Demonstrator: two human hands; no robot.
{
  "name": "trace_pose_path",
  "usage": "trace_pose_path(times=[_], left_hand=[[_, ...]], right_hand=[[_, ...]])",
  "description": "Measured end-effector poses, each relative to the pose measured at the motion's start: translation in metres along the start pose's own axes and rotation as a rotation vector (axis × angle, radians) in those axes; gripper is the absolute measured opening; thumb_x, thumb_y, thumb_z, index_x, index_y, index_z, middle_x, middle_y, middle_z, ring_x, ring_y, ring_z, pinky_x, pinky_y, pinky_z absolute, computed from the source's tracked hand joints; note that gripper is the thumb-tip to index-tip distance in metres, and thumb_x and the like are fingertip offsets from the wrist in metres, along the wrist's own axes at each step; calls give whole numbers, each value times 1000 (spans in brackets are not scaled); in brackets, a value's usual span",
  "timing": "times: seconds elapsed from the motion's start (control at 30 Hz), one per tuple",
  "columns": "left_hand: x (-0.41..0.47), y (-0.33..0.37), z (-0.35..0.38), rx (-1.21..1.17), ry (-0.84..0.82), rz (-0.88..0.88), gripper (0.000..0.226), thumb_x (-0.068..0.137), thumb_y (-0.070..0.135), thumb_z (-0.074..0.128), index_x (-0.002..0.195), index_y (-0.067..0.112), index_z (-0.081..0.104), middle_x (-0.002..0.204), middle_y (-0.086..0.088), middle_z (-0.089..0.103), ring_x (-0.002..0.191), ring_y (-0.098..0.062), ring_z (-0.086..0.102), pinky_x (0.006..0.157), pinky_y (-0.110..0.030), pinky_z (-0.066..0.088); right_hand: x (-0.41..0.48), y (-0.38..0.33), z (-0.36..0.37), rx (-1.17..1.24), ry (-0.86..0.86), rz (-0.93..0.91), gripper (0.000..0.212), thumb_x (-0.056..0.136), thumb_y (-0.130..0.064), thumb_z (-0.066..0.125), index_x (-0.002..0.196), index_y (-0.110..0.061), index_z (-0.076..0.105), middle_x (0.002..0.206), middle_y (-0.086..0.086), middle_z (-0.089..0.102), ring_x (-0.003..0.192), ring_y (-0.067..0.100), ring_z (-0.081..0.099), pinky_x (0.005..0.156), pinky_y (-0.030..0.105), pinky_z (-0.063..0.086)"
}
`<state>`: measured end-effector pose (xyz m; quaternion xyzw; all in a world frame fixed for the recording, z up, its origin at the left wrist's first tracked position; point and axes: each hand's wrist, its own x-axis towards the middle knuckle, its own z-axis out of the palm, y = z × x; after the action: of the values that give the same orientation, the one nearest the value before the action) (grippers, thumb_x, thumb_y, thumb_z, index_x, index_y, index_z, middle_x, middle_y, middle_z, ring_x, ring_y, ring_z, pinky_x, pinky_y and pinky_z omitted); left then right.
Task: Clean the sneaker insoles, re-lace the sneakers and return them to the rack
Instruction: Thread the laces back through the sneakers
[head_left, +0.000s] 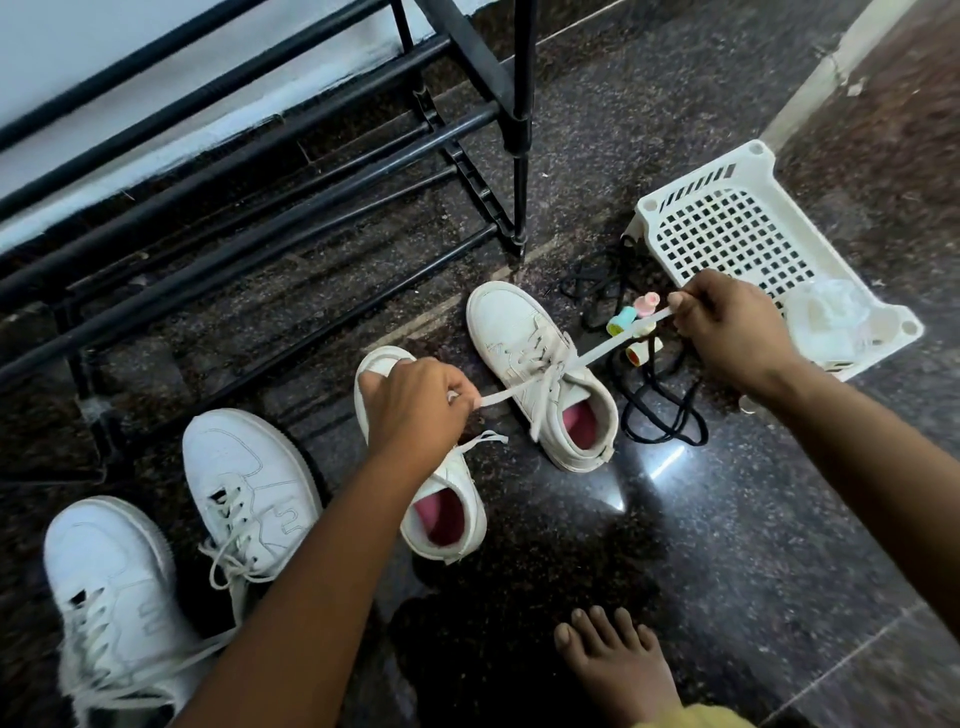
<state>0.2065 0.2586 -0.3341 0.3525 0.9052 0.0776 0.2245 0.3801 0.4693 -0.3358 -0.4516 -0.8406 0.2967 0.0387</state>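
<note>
A small cream sneaker (524, 358) with a pink insole stands on the dark floor, its white lace (597, 355) pulled taut to both sides. My right hand (727, 327) pinches the lace's right end, raised near the basket. My left hand (415, 402) grips the left end, hovering over the matching small sneaker (447, 514), whose toe it partly hides. Two larger white sneakers (249, 488) (109, 597) with loose laces sit at the lower left. The black shoe rack (291, 171) stands at the upper left.
A white perforated plastic basket (737, 228) lies at the right with a crumpled clear item (826, 317) in it. Black laces (660, 410) and small coloured bottles (634, 322) lie beside the sneaker. My bare foot (613, 660) rests at the bottom.
</note>
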Motion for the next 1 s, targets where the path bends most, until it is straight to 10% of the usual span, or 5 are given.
trace_pose_path(times=[1.0], left_hand=[[1, -5, 25, 413, -62, -69, 18, 85, 13, 52, 86, 26, 65, 88, 7, 62, 100, -17, 45, 89, -36, 27]], right_hand=[[5, 36, 37, -73, 48, 247, 18, 97, -27, 47, 84, -16, 52, 83, 11, 55, 78, 27, 50, 67, 33, 37]])
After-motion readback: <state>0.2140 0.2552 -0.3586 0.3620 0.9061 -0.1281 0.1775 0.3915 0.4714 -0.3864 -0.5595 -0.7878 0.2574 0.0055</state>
